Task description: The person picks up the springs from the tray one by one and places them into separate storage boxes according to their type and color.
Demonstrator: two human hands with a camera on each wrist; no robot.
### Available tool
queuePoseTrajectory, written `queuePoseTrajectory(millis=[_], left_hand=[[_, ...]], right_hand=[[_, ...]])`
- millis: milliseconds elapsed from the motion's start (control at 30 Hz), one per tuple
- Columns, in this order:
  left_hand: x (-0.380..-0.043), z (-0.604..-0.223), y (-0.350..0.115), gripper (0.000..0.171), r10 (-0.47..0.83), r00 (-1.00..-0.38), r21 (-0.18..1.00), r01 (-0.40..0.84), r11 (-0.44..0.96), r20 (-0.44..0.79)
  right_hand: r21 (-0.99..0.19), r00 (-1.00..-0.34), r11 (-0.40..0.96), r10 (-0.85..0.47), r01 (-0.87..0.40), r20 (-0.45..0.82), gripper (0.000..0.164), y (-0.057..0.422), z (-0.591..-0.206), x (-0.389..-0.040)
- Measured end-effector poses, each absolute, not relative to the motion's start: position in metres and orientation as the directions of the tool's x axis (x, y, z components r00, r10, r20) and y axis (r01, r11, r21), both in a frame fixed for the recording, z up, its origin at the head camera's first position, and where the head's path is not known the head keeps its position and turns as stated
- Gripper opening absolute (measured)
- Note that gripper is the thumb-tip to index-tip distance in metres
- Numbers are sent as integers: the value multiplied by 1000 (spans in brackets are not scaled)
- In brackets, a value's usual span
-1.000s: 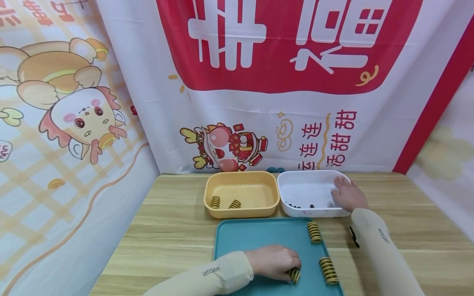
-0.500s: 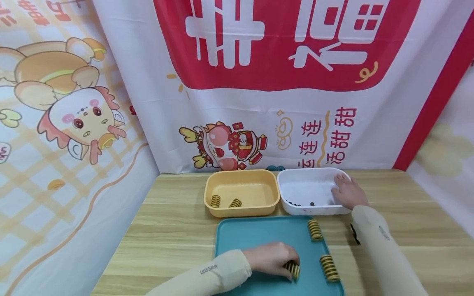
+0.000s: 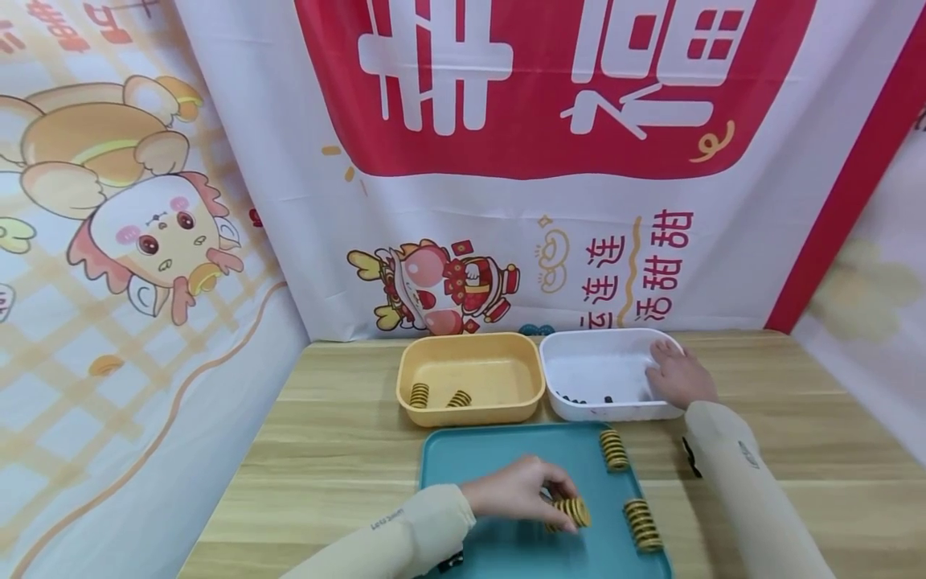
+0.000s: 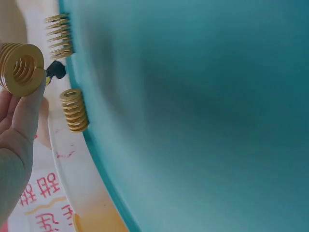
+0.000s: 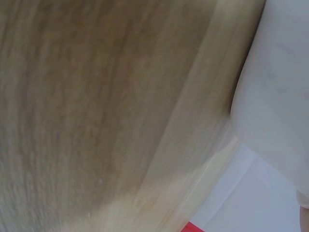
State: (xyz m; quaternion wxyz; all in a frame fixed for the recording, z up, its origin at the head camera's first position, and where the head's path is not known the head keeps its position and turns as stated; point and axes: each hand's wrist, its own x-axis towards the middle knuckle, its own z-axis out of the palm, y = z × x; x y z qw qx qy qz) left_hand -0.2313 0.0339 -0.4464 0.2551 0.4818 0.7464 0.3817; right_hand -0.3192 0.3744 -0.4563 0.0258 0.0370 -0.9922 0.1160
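Note:
My left hand pinches a yellowish coil spring between thumb and fingers, a little above the teal tray. In the left wrist view the held spring turns its flat ring end to the camera. Two more springs lie along the tray's right edge, a far spring and a near spring. My right hand holds the right rim of the white bin, its fingers over the edge. In the right wrist view the bin's outer wall shows.
A yellow bin with two springs inside stands left of the white bin, behind the tray. Several small dark pieces lie in the white bin. Printed cloths hang at the wooden table's back and sides.
My left hand has lifted the spring from the tray and tilted it so its end faces right. The right hand has stayed on the white bin's rim.

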Motion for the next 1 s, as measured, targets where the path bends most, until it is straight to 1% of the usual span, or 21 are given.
queuePoseTrajectory(millis=[100,167,233,333,467,633,767,1000], left_hand=[[-232,-443,33,23,867,-494,892,359,273,-66],[-232,-441,32,24,841,-532,916,284,283,-94],[-232,-440,31,24,822,-557,938,206,279,-122],[-232,-439,30,23,804,-577,953,138,268,-143],[-231,-439,30,22,779,-606,958,95,271,-160],[-231,-438,31,18,738,-639,965,-24,261,-216],[-231,-439,31,18,713,-658,969,-121,216,-241],[-234,-438,29,26,693,-664,954,-276,120,-280]], right_hand=[[-230,-996,970,-66,-78,60,59,375,-457,-319],[-231,-996,970,-69,-82,64,58,375,-457,-319],[-230,-996,970,-70,-83,62,58,375,-458,-319],[-228,-996,970,-74,-84,53,58,376,-460,-318],[-224,-996,971,-76,-86,54,58,378,-461,-318],[-230,-996,970,-71,-81,51,58,378,-461,-320],[-228,-996,970,-70,-82,57,58,378,-461,-320],[-225,-995,970,-78,-91,67,57,377,-460,-322]])
